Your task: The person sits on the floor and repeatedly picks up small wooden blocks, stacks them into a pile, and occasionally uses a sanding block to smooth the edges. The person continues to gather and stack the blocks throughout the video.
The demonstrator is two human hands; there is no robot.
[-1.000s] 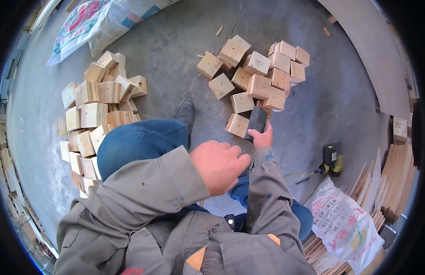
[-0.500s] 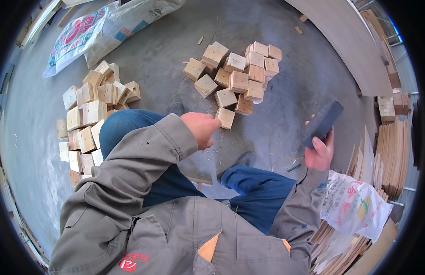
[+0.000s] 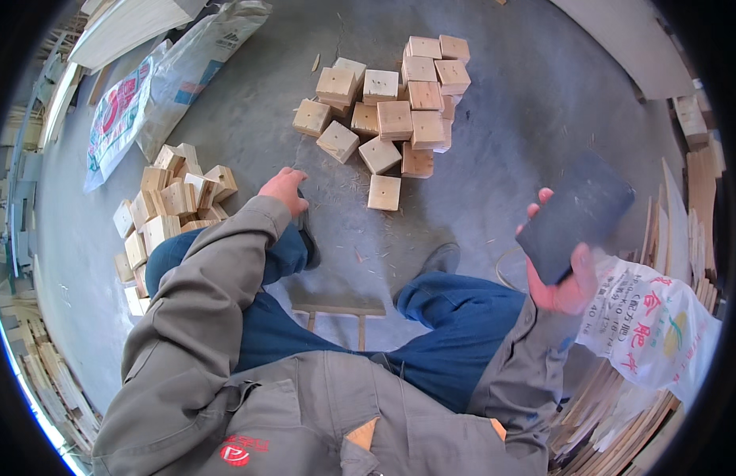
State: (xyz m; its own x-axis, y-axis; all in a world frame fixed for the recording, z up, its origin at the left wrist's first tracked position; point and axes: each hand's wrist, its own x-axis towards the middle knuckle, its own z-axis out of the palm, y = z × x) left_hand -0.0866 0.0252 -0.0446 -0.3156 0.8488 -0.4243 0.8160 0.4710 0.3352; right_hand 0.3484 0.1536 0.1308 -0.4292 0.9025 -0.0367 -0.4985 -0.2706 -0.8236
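Note:
My right hand [image 3: 570, 285] grips a dark, flat, dust-smeared phone [image 3: 578, 214] by its edges. Thumb and fingertips show around it, and it is a little blurred. Over my bent left leg, my left hand [image 3: 284, 189] holds nothing, its fingers loosely apart. To the right of that hand lies a pile of square wooden blocks [image 3: 395, 120], many with a small hole or mark on top. One block [image 3: 384, 193] sits at the pile's near end. A second pile of wooden blocks [image 3: 157, 230] stands left of my knee, which partly hides it.
Two plastic sacks, one printed [image 3: 118, 119] and one pale [image 3: 197, 71], lie at the far left. Another white sack [image 3: 653, 325] covers thin wooden strips [image 3: 614, 420] at my right. A large pale board [image 3: 622, 47] stands far right. Wood chips litter the concrete floor [image 3: 511, 119].
My left hand has drawn left, away from the near block, and its fingers have loosened. The phone has turned its broad face into view and moved slightly right. The view has shifted.

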